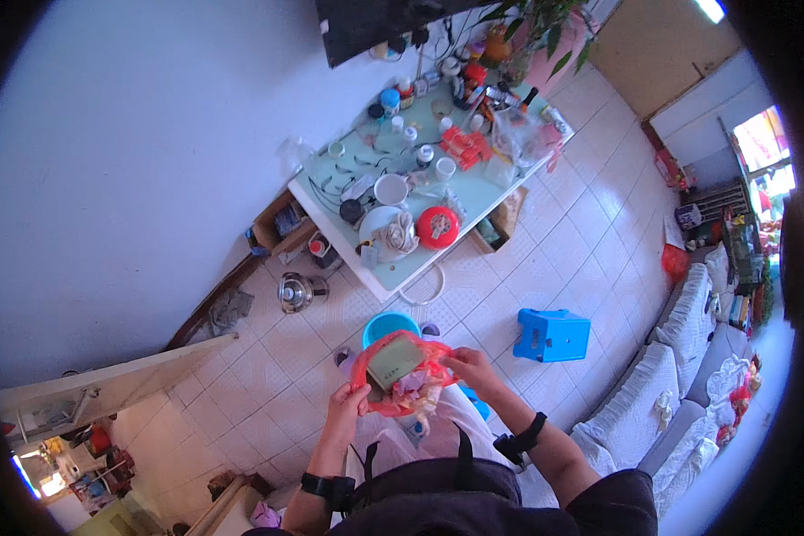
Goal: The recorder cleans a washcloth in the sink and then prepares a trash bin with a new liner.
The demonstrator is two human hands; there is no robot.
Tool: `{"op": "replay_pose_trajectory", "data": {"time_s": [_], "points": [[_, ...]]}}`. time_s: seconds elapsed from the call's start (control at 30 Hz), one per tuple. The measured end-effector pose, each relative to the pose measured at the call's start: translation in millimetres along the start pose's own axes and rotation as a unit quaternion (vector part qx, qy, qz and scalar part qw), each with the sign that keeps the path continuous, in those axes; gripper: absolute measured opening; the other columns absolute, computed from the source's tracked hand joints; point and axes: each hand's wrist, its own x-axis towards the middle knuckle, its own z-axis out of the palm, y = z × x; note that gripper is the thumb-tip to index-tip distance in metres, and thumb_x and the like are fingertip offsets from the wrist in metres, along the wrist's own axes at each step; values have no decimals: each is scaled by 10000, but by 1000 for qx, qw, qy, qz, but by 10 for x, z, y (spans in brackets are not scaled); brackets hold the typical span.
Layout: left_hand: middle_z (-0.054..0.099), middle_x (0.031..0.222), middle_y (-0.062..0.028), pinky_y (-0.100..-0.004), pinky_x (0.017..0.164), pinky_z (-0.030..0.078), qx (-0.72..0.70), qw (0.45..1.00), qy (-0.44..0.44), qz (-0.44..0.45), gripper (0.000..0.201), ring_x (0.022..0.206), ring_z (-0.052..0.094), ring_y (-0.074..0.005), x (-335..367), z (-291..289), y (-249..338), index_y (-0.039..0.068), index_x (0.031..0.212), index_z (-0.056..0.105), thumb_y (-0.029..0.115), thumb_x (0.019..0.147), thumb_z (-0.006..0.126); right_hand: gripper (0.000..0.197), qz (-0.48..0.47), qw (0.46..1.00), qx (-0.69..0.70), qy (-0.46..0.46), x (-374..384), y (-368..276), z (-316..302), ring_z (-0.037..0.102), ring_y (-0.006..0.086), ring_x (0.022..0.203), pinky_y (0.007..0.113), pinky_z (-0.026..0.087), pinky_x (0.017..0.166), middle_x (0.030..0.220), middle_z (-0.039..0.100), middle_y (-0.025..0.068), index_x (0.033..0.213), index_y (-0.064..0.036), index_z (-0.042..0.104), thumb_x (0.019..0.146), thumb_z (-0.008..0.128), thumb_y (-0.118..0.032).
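Note:
A red plastic bag [360, 369] is spread wide in front of my lap. Its left edge is pinched by my left hand [347, 402], whose fingers are closed on the plastic. On the other side my right hand [469, 366] grips the bag's right edge with closed fingers. Inside the bag lies a flat pale green box [396, 362], with crumpled pink and whitish wrappers or tissues [413, 389] beside it. Just beyond the bag stands a turquoise bucket [389, 327], its near part hidden by the bag.
A glass-topped table [380, 290] ahead carries cups, bottles, bags and a red round tin [439, 228]. A blue plastic stool [553, 335] stands to the right, before a covered sofa [630, 402]. A shiny metal pot [297, 292] sits on the floor at left.

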Motion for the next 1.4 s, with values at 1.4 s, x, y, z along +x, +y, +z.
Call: {"op": "replay_pose_trajectory", "data": {"time_s": [1.4], "points": [[561,1156,-164,-449,1000,452,-156,964,-212,21,346,1132,561,-297,-1498,1067,360,-45,1263,466,8,924,423,274,24,949,169,-266,-1157,-919,-108,603,132,780,260,501,672,982,607,58,1176,3,559,934,444,-58]]}}
